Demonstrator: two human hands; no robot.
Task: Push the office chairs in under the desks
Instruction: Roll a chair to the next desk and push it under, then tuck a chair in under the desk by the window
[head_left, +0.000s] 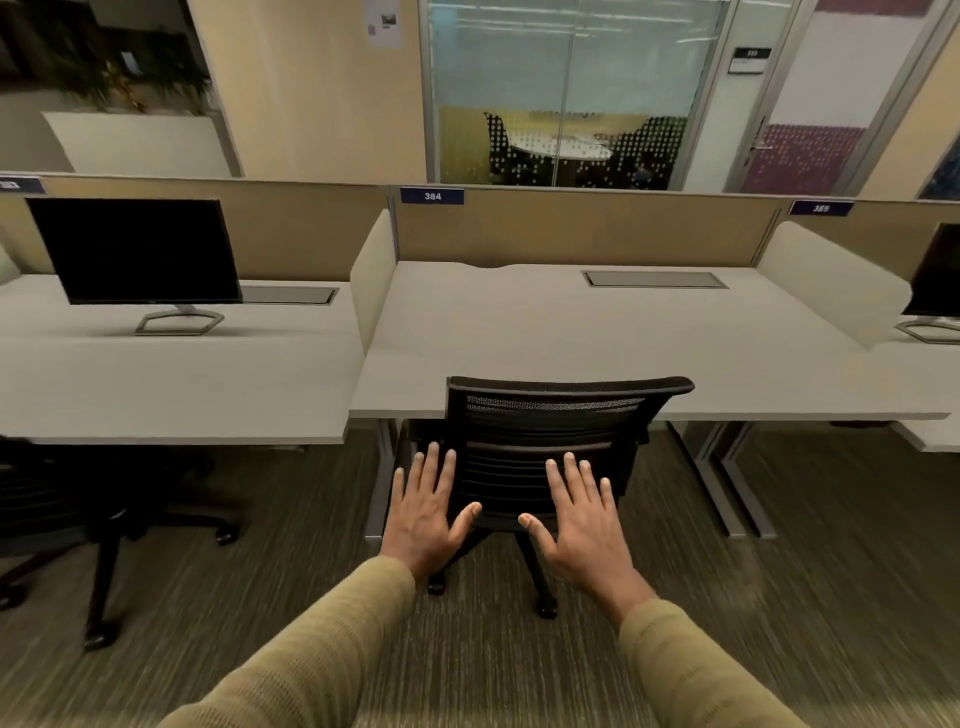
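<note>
Here, your left hand (422, 512) and right hand (584, 519) spread flat, grip open, holding nothing, before the black mesh chair (545, 436), its backrest at the middle bench's (597, 332) near edge, seat tucked beneath.

Count: 2 office chairs – one black mesh chair (545, 441) at the middle desk (597, 343), a second chair (78, 514) at far left. 3 desks total, 2 monitors, 2 hands.
</note>
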